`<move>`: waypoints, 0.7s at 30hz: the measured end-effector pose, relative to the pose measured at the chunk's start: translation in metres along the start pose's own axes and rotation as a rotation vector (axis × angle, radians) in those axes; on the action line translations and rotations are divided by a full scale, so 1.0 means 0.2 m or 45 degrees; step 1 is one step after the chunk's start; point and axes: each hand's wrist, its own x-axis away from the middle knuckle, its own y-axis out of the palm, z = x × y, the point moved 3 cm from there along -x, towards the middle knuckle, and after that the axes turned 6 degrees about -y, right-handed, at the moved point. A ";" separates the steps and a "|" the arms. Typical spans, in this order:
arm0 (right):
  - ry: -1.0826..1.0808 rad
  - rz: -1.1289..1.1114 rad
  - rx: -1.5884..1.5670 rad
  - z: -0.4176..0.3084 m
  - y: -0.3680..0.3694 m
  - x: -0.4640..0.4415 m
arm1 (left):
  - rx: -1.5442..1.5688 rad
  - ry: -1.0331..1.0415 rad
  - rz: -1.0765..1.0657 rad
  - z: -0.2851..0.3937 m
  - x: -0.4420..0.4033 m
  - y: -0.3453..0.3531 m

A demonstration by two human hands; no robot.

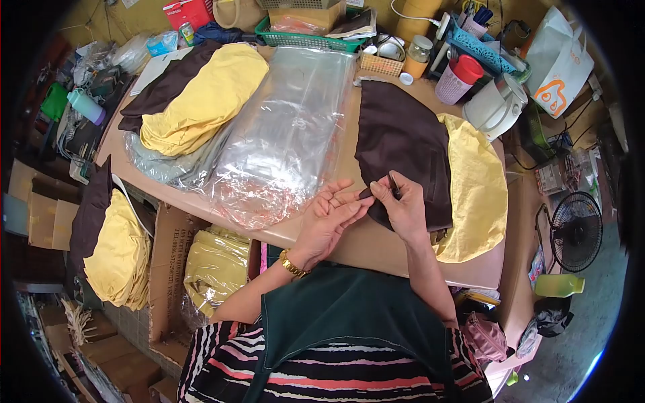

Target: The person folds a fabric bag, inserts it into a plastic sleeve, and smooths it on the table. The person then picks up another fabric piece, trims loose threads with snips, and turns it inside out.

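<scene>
A dark brown and yellow fabric piece lies on the right of the table, its brown part beside its yellow part. Over the brown part's lower left edge, my left hand and my right hand meet. Pinched between the fingertips of both is a small dark bit of the brown fabric. A small dark tool, only partly visible, sits in my right hand. Just left of my hands lies a stack of clear plastic bags. Another brown and yellow fabric pile rests at the table's upper left.
A cardboard box with wrapped yellow fabric stands below the table's left edge, near a hanging fabric stack. Along the back are a green basket, a jar, a pink cup and a kettle. A black fan stands right.
</scene>
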 end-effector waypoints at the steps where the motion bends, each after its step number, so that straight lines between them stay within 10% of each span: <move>1: 0.002 -0.001 -0.001 -0.01 0.01 0.00 | -0.056 0.023 0.022 -0.01 -0.01 0.01; 21: -0.771 0.022 1.334 -0.39 0.06 0.14 | -0.104 0.061 0.042 -0.03 -0.05 -0.04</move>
